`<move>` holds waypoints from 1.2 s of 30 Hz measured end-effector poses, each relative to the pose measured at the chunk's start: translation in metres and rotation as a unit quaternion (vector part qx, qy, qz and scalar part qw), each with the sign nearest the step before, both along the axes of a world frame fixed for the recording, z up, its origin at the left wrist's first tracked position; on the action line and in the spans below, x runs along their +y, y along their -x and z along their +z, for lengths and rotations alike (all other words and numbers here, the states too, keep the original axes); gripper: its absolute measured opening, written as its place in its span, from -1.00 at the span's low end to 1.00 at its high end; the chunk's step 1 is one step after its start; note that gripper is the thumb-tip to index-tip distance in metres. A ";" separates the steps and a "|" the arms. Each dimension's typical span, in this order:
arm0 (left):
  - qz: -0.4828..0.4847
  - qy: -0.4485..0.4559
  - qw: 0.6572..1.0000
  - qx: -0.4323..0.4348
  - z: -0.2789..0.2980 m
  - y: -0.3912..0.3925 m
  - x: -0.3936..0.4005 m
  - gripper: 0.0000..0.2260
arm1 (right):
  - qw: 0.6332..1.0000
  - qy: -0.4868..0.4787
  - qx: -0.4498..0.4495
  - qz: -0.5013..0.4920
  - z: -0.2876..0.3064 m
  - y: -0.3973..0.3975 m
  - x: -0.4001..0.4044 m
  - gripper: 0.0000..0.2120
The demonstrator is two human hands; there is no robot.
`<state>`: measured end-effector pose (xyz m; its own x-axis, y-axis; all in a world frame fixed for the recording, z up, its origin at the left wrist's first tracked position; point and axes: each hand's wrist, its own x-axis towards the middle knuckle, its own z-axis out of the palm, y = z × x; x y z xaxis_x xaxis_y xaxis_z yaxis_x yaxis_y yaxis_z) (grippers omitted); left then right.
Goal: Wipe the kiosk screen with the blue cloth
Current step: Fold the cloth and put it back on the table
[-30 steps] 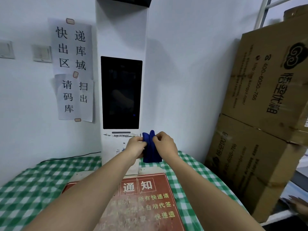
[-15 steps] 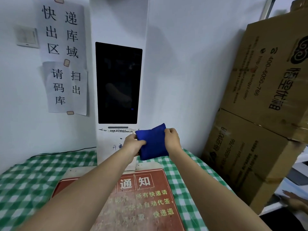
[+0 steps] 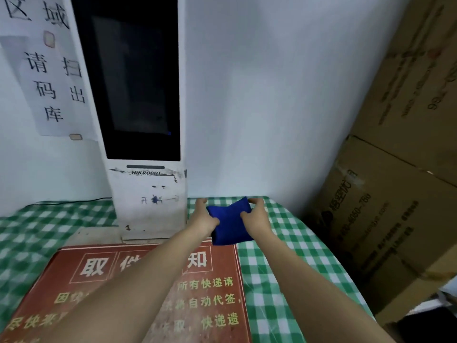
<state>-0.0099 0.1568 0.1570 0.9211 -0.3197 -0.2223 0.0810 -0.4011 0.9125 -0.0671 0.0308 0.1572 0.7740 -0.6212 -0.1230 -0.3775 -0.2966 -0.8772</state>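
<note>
A folded blue cloth [image 3: 230, 224] is stretched between both my hands, low over the checked table to the right of the kiosk base. My left hand [image 3: 204, 216] grips its left edge and my right hand [image 3: 256, 216] grips its right edge. The white kiosk [image 3: 148, 201] stands upright against the wall at left. Its dark screen [image 3: 133, 78] is off and rises well above and to the left of the cloth. Neither hand touches the screen.
A green-and-white checked tablecloth [image 3: 284, 268] covers the table. A red notice board [image 3: 138, 293] lies flat before the kiosk. Paper signs [image 3: 49, 78] hang on the wall at left. Stacked cardboard boxes [image 3: 395, 194] stand close on the right. A black cable [image 3: 69, 201] runs behind the kiosk.
Both hands have spread the bunched cloth flat and carried it down and to the right, below the kiosk screen. The view has moved closer and lower.
</note>
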 end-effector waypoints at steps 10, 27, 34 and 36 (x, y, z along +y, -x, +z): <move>-0.086 -0.077 0.992 0.045 -0.091 -0.011 -0.088 -0.68 | 0.995 0.085 0.059 -0.009 -0.100 -0.022 -0.084 -0.84; -0.246 -0.200 0.944 0.085 -0.162 -0.036 -0.145 -0.39 | 0.982 0.041 0.179 0.047 -0.199 -0.043 -0.147 -0.51; -0.266 -0.230 0.930 0.106 -0.166 -0.035 -0.156 -0.30 | 0.984 0.019 0.165 0.057 -0.209 -0.039 -0.151 -0.50; -0.262 -0.241 0.926 0.123 -0.165 -0.033 -0.160 -0.33 | 0.984 0.022 0.164 0.062 -0.209 -0.038 -0.154 -0.53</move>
<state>0.0235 -0.0034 -0.0077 0.5701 -0.5175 -0.6381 -0.0587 -0.8004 0.5966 -0.0286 -0.1228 -0.0517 0.7679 -0.5342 -0.3534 -0.5960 -0.3937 -0.6999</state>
